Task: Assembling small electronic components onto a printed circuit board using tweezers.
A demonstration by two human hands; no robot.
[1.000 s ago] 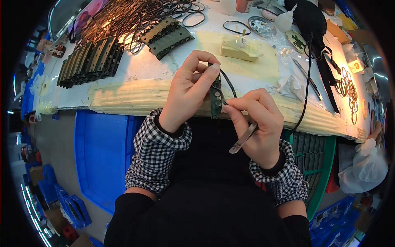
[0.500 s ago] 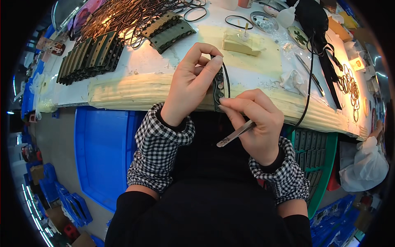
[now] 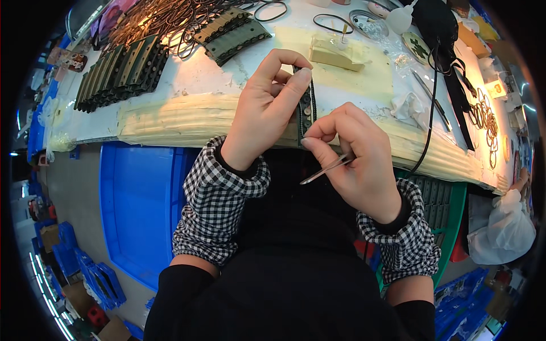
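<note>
My left hand [image 3: 267,108] is closed, thumb and fingers pinching the upper end of a narrow dark part [image 3: 305,118] above the table's front edge. Small round features line the part's face. Along its side runs a thin black ribbed cord [image 3: 313,101], whose upper end goes under my left fingertips. At the part's lower end, my right hand [image 3: 361,156] has thumb and forefinger pressed together by the cord; the exact grip is hidden. Metal tweezers [image 3: 319,174] are tucked in the same hand, pointing down and left.
Rows of similar dark green parts [image 3: 122,74] stand at the left, more [image 3: 234,38] at the back. Behind them lies a tangled heap of cord rings [image 3: 165,23]. A yellow block [image 3: 333,54] sits ahead. Below are a blue tray [image 3: 136,210] and a green tray [image 3: 455,233].
Both hands and the part sit slightly higher. My right wrist has turned, so the tweezers now show more edge-on. The right fingertips remain near the part's lower end.
</note>
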